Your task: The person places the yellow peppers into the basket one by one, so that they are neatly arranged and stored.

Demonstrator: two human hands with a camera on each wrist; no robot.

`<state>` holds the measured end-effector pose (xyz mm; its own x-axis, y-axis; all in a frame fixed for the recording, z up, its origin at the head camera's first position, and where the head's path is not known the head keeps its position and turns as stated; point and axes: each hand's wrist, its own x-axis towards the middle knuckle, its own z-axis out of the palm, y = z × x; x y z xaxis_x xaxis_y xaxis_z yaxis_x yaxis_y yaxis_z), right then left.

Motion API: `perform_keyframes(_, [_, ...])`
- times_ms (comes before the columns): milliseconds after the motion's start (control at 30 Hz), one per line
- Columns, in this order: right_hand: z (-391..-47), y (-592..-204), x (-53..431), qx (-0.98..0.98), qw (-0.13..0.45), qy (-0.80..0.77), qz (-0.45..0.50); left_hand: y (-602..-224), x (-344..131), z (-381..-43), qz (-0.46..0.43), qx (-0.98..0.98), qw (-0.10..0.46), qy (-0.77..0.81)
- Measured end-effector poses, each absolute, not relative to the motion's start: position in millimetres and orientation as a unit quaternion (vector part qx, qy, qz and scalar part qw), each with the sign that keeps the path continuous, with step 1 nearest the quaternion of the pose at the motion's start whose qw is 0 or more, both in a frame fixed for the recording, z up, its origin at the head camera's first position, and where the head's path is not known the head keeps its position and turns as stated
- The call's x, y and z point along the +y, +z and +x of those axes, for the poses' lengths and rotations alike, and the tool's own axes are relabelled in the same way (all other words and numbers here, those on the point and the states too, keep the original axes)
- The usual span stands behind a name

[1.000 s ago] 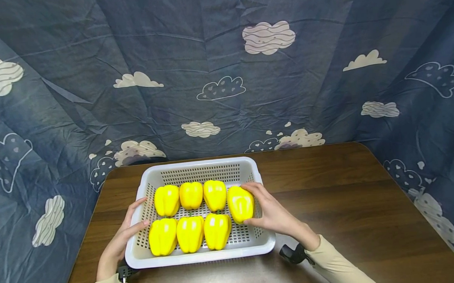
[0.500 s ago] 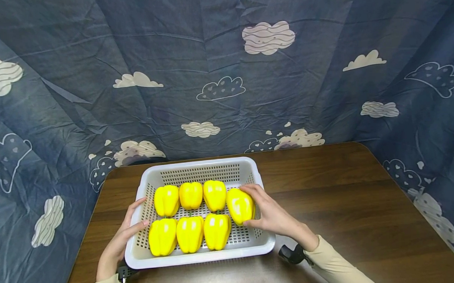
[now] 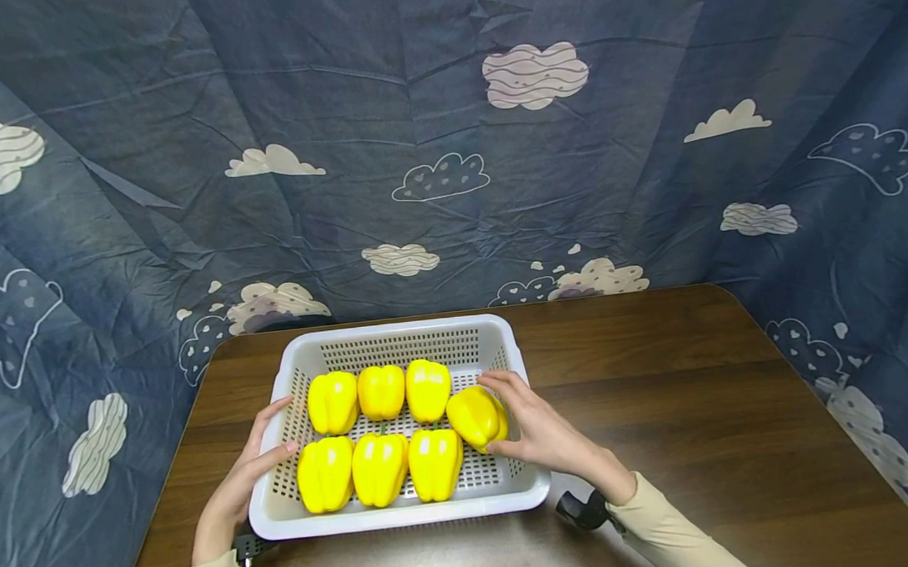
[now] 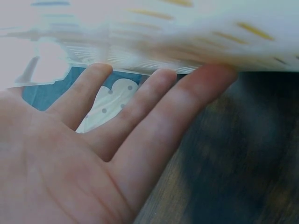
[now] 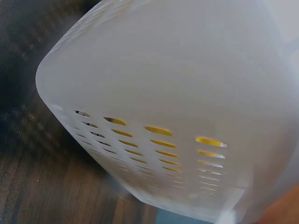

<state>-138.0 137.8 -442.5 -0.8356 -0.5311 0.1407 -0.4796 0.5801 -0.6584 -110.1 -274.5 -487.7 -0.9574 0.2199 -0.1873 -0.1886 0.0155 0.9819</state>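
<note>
Yellow bell peppers (image 3: 380,470) fill much of a white perforated plastic basket (image 3: 398,521) in the head view, in a back and a front row. My left hand (image 3: 239,479) holds the basket's left side, thumb and one finger reaching over its rim. In the left wrist view, other fingers of the left hand (image 4: 135,126) lie against the outer wall. Over the basket's right side, my right hand (image 3: 545,426) has its thumb and fingers spread around a tilted bell pepper (image 3: 477,418). That pepper rests low among its neighbours; the fingertips above stand slightly off it.
The basket stands on a brown wooden table (image 3: 652,377). A dark blue curtain (image 3: 332,229) with cloud prints hangs behind and at the sides. Both wrists carry small black devices, the right one (image 3: 582,510) beside the basket's front right corner.
The rightmost bell pepper has tipped and shifted a little left, away from my right fingertips, which have eased off it. My left hand and the basket have stayed in place.
</note>
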Motion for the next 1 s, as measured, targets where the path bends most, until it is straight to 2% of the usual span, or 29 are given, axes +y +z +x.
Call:
perform_keyframes(400, [-135.7, -444.0, 142.4, 0.872, 0.015, -0.404, -0.276, -482.6, -274.6, -111.6, -0.001, 0.721, 0.148, 0.677])
perform_keyframes(833, [-131.3, -439.3, 159.0, 0.879, -0.082, -0.421, -0.210, -458.3, -278.5, -106.6, 0.061, 0.828, 0.090, 0.551])
perform_keyframes(1000, [-131.5, -435.6, 166.1, 0.895, -0.099, -0.397, -0.178, -442.5, -279.7, -102.7, 0.082, 0.863, 0.076, 0.493])
